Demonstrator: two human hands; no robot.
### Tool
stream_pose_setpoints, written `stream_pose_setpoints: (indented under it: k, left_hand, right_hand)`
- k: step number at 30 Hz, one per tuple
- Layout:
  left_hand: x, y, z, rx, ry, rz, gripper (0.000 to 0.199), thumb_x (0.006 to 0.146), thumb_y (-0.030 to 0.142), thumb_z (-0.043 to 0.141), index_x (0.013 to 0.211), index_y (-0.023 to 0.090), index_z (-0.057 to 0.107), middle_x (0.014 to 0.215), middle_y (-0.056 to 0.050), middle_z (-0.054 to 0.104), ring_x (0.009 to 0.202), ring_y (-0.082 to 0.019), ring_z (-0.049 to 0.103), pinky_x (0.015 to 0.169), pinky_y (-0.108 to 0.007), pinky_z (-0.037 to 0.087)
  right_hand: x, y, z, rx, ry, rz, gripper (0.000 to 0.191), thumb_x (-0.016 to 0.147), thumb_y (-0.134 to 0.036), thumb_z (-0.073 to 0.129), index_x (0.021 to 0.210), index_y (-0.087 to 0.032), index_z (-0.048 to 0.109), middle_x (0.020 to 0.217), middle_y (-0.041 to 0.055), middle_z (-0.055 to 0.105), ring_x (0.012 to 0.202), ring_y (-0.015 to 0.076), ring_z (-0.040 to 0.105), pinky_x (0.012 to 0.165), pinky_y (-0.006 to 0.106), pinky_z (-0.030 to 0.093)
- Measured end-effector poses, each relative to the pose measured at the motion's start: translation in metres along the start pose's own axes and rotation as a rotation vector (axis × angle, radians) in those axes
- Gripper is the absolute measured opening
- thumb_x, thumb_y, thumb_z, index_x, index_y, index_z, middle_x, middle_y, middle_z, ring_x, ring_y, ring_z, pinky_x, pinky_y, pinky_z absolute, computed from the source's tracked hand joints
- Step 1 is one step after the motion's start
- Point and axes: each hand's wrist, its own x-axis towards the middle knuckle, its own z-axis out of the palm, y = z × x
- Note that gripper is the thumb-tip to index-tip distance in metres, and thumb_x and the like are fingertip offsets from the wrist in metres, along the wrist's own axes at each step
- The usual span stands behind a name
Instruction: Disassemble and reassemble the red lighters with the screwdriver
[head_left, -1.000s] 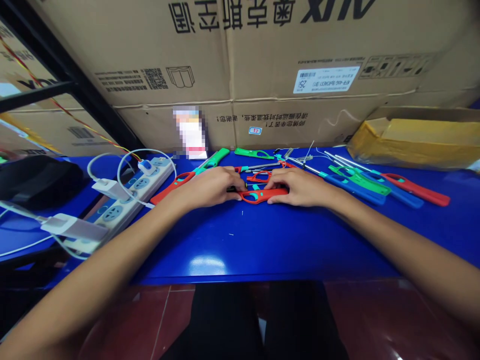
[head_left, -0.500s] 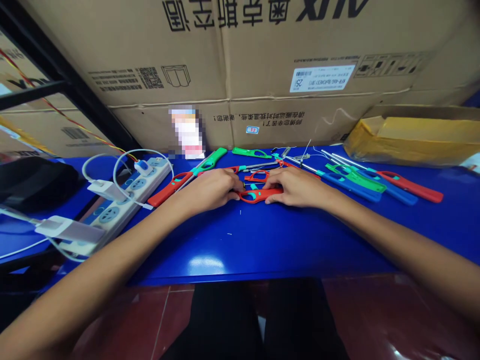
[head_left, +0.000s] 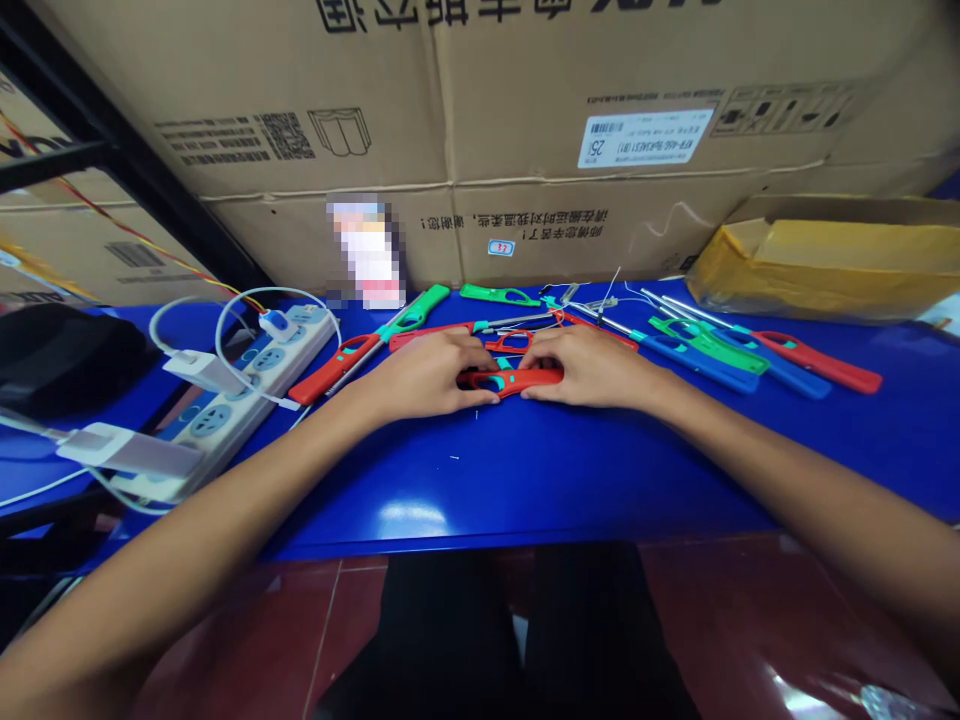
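A red lighter handle with teal parts [head_left: 529,379] lies between my hands, low over the blue table [head_left: 450,490]. My left hand [head_left: 435,372] pinches its left end, and my right hand [head_left: 581,368] grips its right end. Just behind it is a red shell piece [head_left: 511,342]. Another red handle [head_left: 427,335] with a metal tube is partly hidden behind my left hand. A green handle [head_left: 426,306] and a red one [head_left: 337,368] lie to the left. Behind them is a green shell [head_left: 499,294].
Several blue, green and red lighters [head_left: 817,362] lie at the right. A power strip [head_left: 217,420] with white chargers and cables stands left. A phone [head_left: 373,255] leans on the cardboard box [head_left: 525,110]. A yellow-taped carton [head_left: 832,270] is back right.
My left fingers have moved along the near side of the red handle and now cover its left end. The whole view has shifted slightly.
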Motion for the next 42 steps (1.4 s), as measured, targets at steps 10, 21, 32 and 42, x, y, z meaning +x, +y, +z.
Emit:
stream_pose_setpoints:
  k: [10,21,32,42]
  left_hand:
    - [-0.001,0.005,0.003,0.021,0.018,-0.041,0.037,0.102,0.046,0.067,0.120,0.016,0.078,0.106,-0.012,0.077,0.104,-0.028,0.070,0.096,-0.042,0.055]
    - [-0.001,0.008,0.002,0.025,-0.010,-0.076,0.035,0.101,0.045,0.069,0.119,0.016,0.079,0.109,-0.012,0.078,0.107,-0.029,0.070,0.099,-0.043,0.054]
    - [0.003,0.009,0.003,-0.036,-0.011,-0.129,0.029,0.094,0.042,0.079,0.108,0.016,0.080,0.103,-0.010,0.079,0.092,-0.025,0.073,0.084,-0.038,0.055]
    - [0.003,0.019,0.011,0.098,0.062,-0.150,0.027,0.091,0.039,0.074,0.097,0.013,0.080,0.092,-0.011,0.075,0.092,-0.028,0.070,0.082,-0.041,0.055]
  right_hand:
    - [-0.005,0.017,-0.021,0.106,-0.123,-0.017,0.031,0.089,-0.045,0.078,0.112,-0.025,0.079,0.110,0.0044,0.080,0.097,0.0252,0.071,0.084,0.038,0.050]
    - [-0.005,0.014,-0.023,0.050,-0.124,-0.002,0.023,0.088,-0.041,0.080,0.103,-0.024,0.080,0.104,0.0041,0.080,0.092,0.0248,0.070,0.080,0.038,0.047]
    - [-0.006,-0.001,-0.016,-0.163,-0.083,0.050,0.017,0.088,-0.037,0.078,0.095,-0.022,0.079,0.098,0.0084,0.076,0.086,0.0268,0.067,0.074,0.040,0.043]
    - [-0.008,0.009,-0.017,-0.116,-0.068,-0.014,0.023,0.090,-0.038,0.069,0.103,-0.023,0.080,0.106,0.0094,0.077,0.093,0.0289,0.069,0.079,0.041,0.047]
